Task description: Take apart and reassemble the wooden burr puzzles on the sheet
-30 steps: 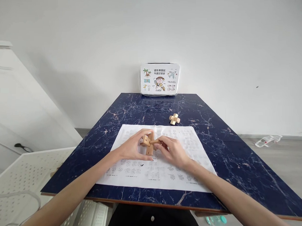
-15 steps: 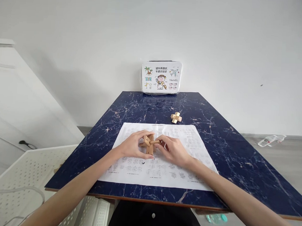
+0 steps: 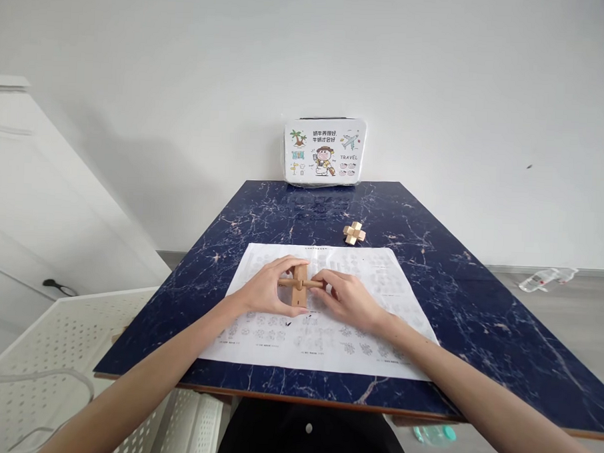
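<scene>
On the printed sheet (image 3: 391,350), a wooden interlocking puzzle (image 3: 299,297) is between my hands. My left hand (image 3: 268,288) is closed around its upright block, with the thumb at the near end and fingers at the far end. A thin round wooden rod (image 3: 311,284) crosses the block sideways, sticking out to both sides. My right hand (image 3: 346,298) pinches the rod's right end. The fingers partly hide the puzzle, so how its pieces join is unclear. Beyond the sheet lies another wooden puzzle (image 3: 354,233), a six-armed cross shape.
A white cartoon-printed case (image 3: 324,151) stands against the wall at the back of the dark blue marbled table (image 3: 178,301). To the left is a white perforated rack (image 3: 102,324) with a cable. Plastic bottles (image 3: 542,280) lie on the floor at right.
The slanted wooden piece at the puzzle's upper left has turned out of sight. The rod, slanted before, now lies level across the block. Both hands keep their hold; the view shifted slightly.
</scene>
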A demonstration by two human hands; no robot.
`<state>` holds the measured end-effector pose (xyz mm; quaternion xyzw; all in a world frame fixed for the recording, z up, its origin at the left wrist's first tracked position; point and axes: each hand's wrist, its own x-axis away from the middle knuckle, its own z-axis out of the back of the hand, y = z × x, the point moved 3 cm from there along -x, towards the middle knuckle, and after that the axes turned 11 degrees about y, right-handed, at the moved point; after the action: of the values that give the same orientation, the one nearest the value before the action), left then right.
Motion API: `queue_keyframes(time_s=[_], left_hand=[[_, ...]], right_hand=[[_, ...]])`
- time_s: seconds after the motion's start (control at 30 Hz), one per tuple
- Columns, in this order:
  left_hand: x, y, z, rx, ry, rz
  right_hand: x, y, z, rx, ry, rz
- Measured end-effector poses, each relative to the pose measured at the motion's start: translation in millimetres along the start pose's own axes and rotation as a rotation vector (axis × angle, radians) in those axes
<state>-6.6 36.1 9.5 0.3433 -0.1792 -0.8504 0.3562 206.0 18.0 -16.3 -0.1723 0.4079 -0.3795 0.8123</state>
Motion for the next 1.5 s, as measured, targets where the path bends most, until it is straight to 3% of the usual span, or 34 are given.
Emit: queue_keyframes(time_s=[0.37,0.6,0.87,1.13,1.5], left_hand=[[-6.4,2.0,2.7,0.202,-0.091,0.092],[-6.4,3.7,3.4,0.177,-0.046,0.073],[-7.7,3.6,1.6,0.167,-0.082,0.083],[-6.0,2.9,2.2,0.173,-0.065,0.098],[-6.4,2.4,4.7,0.140,-0.068,0.077]], right_hand=[[-0.8,-4.7,2.2,0.042,0.026,0.001],[0.2,-3.5,-0.2,0.150,0.036,-0.047],[-0.6,1.0,2.1,0.144,-0.059,0.022],[2.1,-2.8,-1.3,0.241,0.014,0.016],[1.4,-2.6,1.1,0.114,-0.021,0.045]])
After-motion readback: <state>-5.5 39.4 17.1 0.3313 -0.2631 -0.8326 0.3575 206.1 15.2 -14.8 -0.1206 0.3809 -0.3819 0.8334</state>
